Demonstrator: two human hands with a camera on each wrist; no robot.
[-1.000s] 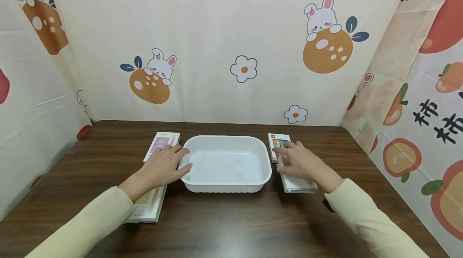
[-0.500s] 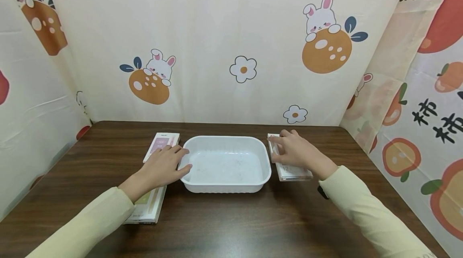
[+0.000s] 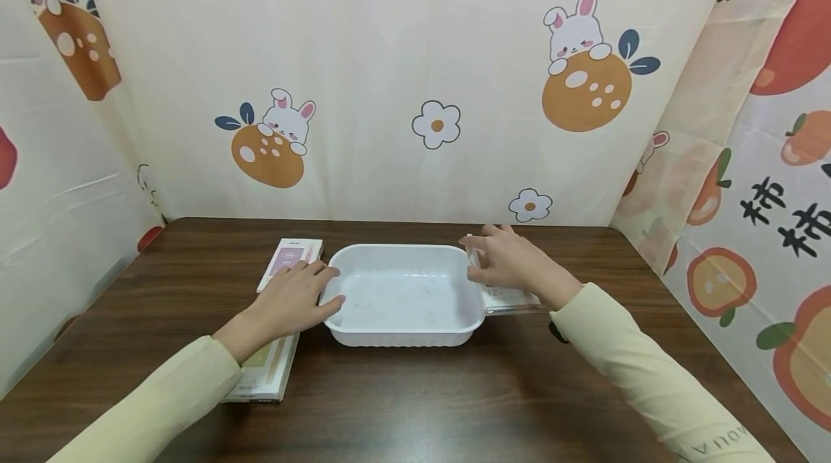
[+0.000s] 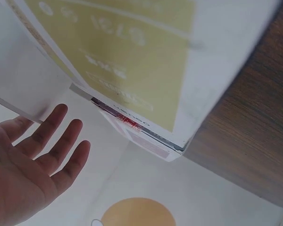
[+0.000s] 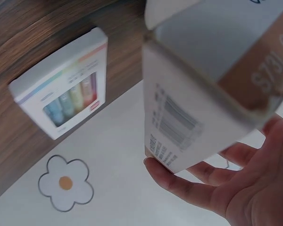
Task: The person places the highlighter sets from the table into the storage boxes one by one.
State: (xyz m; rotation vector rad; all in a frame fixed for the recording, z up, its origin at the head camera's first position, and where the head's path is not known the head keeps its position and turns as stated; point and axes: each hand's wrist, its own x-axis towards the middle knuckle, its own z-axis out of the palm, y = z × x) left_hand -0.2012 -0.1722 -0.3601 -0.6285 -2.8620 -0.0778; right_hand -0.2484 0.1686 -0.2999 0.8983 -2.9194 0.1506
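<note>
White box (image 5: pixel 174 117) is pinched between the curled fingers and thumb of the right hand (image 3: pixel 509 257), positioned at the right rim of the white tray (image 3: pixel 402 339); rim contact cannot be determined. The left hand (image 3: pixel 292 297), fingers parted and relaxed, rests on the left rim, near the olive-panelled box (image 3: pixel 269 375). A windowed box (image 5: pixel 70 99) is on the counter (image 3: pixel 415 412).

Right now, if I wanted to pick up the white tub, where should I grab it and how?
I'd grip the white tub by its rim at both short ends, coming from left and right: it looks longer side to side, and the rim runs all round. The left hand is at the left end; the right hand holds a white box, best put down first.
</note>
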